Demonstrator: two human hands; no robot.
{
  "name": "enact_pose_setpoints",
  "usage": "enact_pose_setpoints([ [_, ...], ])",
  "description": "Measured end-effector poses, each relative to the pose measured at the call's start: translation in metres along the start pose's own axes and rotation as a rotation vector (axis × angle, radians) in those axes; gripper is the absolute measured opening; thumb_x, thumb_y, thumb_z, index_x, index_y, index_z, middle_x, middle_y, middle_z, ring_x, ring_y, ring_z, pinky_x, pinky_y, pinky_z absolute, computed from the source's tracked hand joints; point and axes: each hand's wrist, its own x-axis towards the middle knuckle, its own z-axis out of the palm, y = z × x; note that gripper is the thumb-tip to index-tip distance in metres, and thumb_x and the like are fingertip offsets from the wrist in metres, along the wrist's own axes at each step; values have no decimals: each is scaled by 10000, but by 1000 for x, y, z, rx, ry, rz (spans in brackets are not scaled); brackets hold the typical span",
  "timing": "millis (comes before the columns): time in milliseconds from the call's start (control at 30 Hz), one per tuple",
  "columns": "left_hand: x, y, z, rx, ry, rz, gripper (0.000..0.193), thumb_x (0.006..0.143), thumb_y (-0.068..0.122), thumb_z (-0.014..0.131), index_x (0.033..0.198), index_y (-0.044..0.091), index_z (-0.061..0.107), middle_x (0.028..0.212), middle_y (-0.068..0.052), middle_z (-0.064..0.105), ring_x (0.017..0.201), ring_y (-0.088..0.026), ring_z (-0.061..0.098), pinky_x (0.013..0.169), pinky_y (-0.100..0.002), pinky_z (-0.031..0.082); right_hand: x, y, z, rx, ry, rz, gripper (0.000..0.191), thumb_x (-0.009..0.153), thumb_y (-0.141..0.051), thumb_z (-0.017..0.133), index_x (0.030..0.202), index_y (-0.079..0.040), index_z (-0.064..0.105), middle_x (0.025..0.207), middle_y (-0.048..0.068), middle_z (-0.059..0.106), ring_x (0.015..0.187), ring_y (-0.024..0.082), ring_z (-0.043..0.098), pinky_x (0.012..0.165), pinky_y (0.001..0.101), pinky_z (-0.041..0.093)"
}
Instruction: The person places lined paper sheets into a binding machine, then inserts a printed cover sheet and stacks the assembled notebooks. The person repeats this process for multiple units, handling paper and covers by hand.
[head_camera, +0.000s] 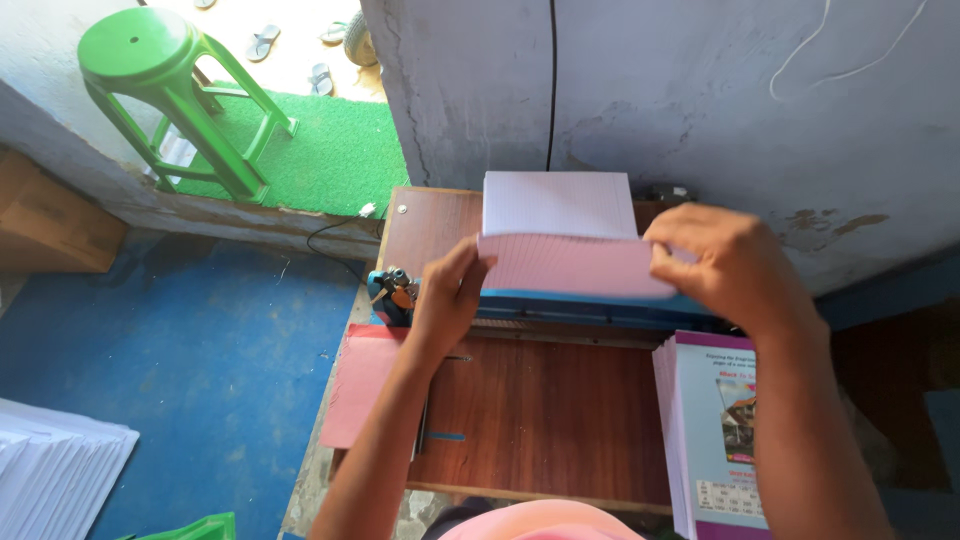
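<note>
On wooden table (540, 420), left hand (447, 295), right hand (725, 262) gripping folded paper stack (565, 262)

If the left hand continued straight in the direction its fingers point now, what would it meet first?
The left hand points up and away, already gripping the pink-covered paper stack. Beyond it, probably the grey wall, though depth is unclear.

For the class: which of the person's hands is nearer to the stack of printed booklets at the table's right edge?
Right. The right hand grips the pink sheet bundle just above the booklet stack; the left hand holds the bundle's far end.
</note>
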Motion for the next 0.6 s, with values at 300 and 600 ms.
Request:
enact_pose_setpoints([
  [300, -128, -37, 7, -198, 53, -422, 71, 988, -6, 612, 1041, 14, 653, 784, 30, 600, 759, -32, 495, 670, -209, 441, -79, -25, 71, 110, -137, 134, 128, 810, -145, 737, 899, -54, 731, 919, 71, 740, 820, 268, 730, 744, 367, 598],
  [600, -186, -69, 17, -247, 42, -509, 80, 1012, 1, 589, 1049, 14, 658, 855, 40, 600, 832, -36, 506, 757, -186, 437, -137, -20, 123, 24, 29, 69, 171, 759, -151, 772, 915, -92, 732, 992, 49, 744, 1041, 262, 705, 968, 435, 544],
])
